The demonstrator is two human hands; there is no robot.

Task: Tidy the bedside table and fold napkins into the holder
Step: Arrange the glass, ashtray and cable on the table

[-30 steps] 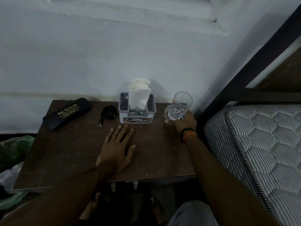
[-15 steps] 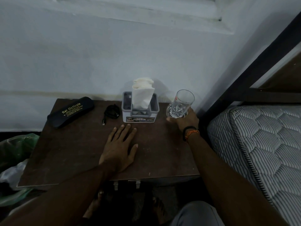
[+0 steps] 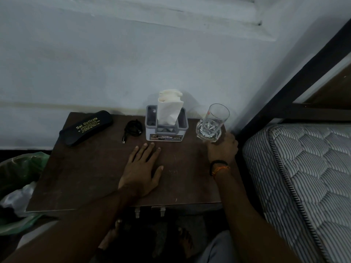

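The dark brown counter [image 3: 85, 177] stands against a pale wall, with a striped quilted mattress [image 3: 303, 177] just to its right. At the far middle of the counter sits a grey napkin holder [image 3: 166, 130], with white folded napkins [image 3: 169, 109] standing upright in its centre slot and rising above its rim. Left of the holder lies a coiled black cable [image 3: 133, 128], and further left, at the far left corner, a black spectacle case [image 3: 86, 127] with gold lettering lies at a slant.

The left hand [image 3: 141, 171] lies palm down on the counter, fingers straight and spread, its fingertips just short of the holder's near face; its grip is open and holds nothing. The right hand [image 3: 223, 149] is at the far right corner, its grip wrapped round the base of a clear drinking glass [image 3: 213, 122], which tilts slightly to the right. A dark band and an orange thread circle the right wrist. Green and clear plastic bags [image 3: 19, 179] lie left of the counter.
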